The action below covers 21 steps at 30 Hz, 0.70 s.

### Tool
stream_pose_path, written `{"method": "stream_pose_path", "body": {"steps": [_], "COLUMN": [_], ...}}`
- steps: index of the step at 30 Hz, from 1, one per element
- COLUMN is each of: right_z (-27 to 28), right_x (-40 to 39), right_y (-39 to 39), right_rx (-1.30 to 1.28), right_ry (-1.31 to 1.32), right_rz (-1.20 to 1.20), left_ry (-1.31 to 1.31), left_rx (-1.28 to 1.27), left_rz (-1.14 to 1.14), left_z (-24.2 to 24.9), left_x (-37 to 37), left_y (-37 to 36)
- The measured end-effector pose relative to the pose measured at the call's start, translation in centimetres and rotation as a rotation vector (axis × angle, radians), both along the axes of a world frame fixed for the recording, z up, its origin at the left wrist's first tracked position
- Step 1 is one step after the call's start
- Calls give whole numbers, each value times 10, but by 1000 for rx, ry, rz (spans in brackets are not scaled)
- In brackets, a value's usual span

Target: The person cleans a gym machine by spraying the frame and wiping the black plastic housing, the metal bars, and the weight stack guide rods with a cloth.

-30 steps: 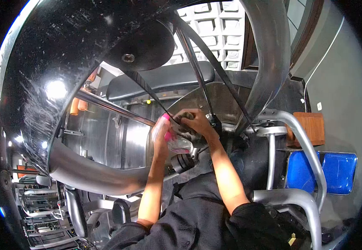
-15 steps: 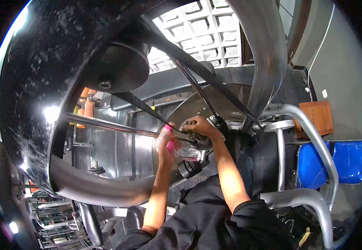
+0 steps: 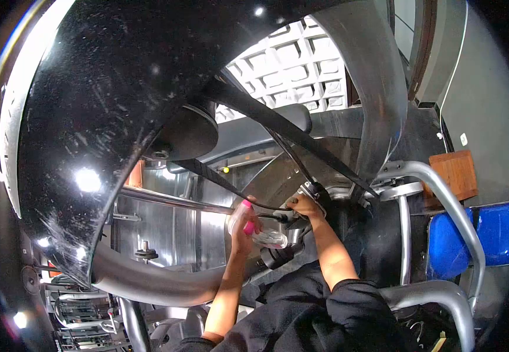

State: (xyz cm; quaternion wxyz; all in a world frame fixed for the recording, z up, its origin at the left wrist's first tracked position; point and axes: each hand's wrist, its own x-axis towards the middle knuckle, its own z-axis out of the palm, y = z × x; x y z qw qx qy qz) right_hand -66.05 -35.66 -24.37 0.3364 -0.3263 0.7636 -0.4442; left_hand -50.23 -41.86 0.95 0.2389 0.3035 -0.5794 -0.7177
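Observation:
My left hand (image 3: pixel 244 229) is wrapped round a clear spray bottle (image 3: pixel 271 238) with a pink spray head (image 3: pixel 248 223). The bottle tilts, its clear body pointing toward the right. Just right of it, my right hand (image 3: pixel 305 206) is closed, fingers curled at the lower end of a black belt (image 3: pixel 225 186). A greyish cloth (image 3: pixel 291 222) shows only in part beneath that hand. Close by are a metal bracket (image 3: pixel 313 190) and a dark cylindrical part (image 3: pixel 277 256) of the gym machine.
A large scratched black panel (image 3: pixel 90 117) fills the upper left. Curved grey frame tubes (image 3: pixel 155 281) surround my arms. At right stand a silver handrail (image 3: pixel 451 205), blue seats (image 3: pixel 498 234) and a wooden box (image 3: pixel 454 176). More gym machines (image 3: pixel 84 317) line the lower left.
The view has shifted, so most things sit lower and further right. My right hand has moved down and right relative to the belt, and less of the cloth shows. The bottle stays in my left hand.

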Motion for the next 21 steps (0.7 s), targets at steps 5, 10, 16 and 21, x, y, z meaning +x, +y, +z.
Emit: {"method": "stream_pose_path", "body": {"steps": [5,10,16,21], "right_z": [21,81,184,235], "right_x": [-10,-22,-30,-23], "right_y": [-4,-18,0,6], "right_rx": [23,21,-329,-533], "right_ry": [-191,-215,-279,-663], "right_rz": [97,221,288,100], "left_ry": [34,39,100,127], "left_rx": [-34,43,-112,-38], "left_rz": [-39,7,-24,76], "left_z": [-8,-10,-16,-2], "left_x": [-1,-4,1,-4], "left_y": [-3,-3,-9,7]}}
